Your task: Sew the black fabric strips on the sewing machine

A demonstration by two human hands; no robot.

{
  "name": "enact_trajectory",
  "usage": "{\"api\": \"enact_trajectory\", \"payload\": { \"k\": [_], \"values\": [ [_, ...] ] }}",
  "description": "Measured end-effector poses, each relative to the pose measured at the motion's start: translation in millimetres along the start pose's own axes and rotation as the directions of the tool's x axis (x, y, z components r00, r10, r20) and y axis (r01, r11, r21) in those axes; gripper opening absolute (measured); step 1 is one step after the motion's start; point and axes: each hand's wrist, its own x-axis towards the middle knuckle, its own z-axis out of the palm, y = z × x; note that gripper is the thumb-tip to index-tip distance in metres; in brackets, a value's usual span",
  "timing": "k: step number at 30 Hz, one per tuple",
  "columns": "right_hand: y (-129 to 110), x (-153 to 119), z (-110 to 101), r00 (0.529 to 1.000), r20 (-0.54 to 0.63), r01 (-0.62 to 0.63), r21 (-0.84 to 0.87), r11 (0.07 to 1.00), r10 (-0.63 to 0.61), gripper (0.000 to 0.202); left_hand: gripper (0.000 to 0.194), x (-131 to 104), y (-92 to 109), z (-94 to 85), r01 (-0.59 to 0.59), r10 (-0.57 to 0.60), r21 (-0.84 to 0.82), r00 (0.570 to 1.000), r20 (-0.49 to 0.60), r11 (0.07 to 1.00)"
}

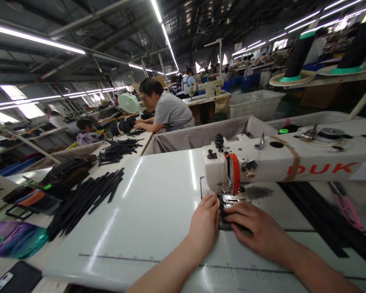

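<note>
A white sewing machine [218, 171] with an orange-red guard stands on a pale table. Its needle area is just beyond my fingertips. A small black fabric piece [224, 223] lies at the presser foot, largely covered by my hands. My left hand [205, 217] presses on its left edge, fingers together and close to the foot. From the right, my right hand [254, 228] bends its fingers over the same piece, the tips against it. The stitched part is hidden.
Black strips [85, 199] are heaped on the left. Longer black strips [315, 219] and pink-handled scissors [347, 209] lie under the machine arm. A phone [16, 278] and a purple-green pouch [16, 240] rest at lower left. Beyond a cloth-lined bin [177, 140], another person [171, 108] works.
</note>
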Motion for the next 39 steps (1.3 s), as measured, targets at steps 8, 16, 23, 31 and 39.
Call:
{"api": "enact_trajectory", "payload": {
  "k": [8,16,23,31,39],
  "values": [
    [5.4,0.0,6.0,0.999,0.007,-0.042,-0.086,0.995,0.043,0.029,0.016,-8.0,8.6,-5.7,0.089,-0.093,0.079,0.995,0.046,0.993],
    [4.1,-3.2,7.1,0.998,0.03,-0.048,-0.135,0.99,0.052,0.03,0.015,-9.9,5.9,-2.5,0.086,-0.085,0.027,0.995,-0.054,0.996],
    [3.2,0.4,7.5,0.997,0.058,-0.039,-0.192,0.981,0.051,0.03,0.014,-4.8,6.4,-0.1,0.072,-0.071,0.015,0.993,-0.093,0.997],
    [-0.3,3.5,5.2,0.998,0.031,-0.042,-0.228,0.973,0.05,0.031,0.015,-2.1,3.6,2.7,0.068,-0.064,0.03,0.992,-0.113,0.997],
    [2.0,4.1,7.8,0.999,0.031,-0.034,-0.233,0.972,0.043,0.031,0.015,-0.6,3.4,1.5,0.054,-0.05,0.033,0.993,-0.104,0.998]
  ]
}}
